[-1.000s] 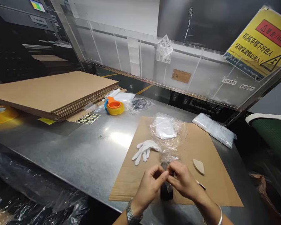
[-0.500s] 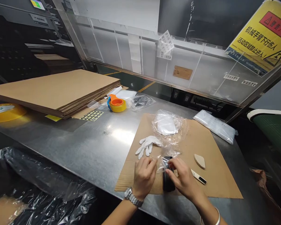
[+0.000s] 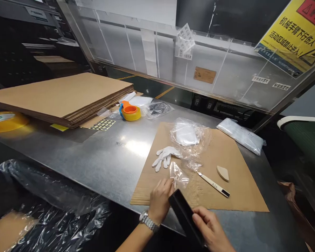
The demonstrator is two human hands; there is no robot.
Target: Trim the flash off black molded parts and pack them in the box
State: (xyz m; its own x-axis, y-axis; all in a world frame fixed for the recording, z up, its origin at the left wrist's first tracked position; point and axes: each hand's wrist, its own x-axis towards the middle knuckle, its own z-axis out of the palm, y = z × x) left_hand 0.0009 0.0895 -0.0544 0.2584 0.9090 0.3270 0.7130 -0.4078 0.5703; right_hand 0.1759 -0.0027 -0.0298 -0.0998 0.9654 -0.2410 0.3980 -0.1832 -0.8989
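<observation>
From my end I see the metal counter running across the scene, with a stack of cardboard at its far left. On the right, a flat cardboard sheet lies on it. Toward that sheet's far side rests a crumpled clear bag with something white inside.

The black oblong piece has changed most: half a second ago I had it down on the sheet, under both hands; now it is off the sheet, tilted, at the counter's near edge. My right hand holds its right side, fingers pinching it with the thumb on top. My left hand has parted from the right one, and its fingers are pressed together on the near end of a clear plastic wrapper; whether it touches the black piece I can't tell.

The white glove lies on the sheet just beyond the left hand, as before. The slim cutter marked A26, partly covered by my right hand earlier, now shows whole. The small beige wedge lies near it, unmoved.
</observation>
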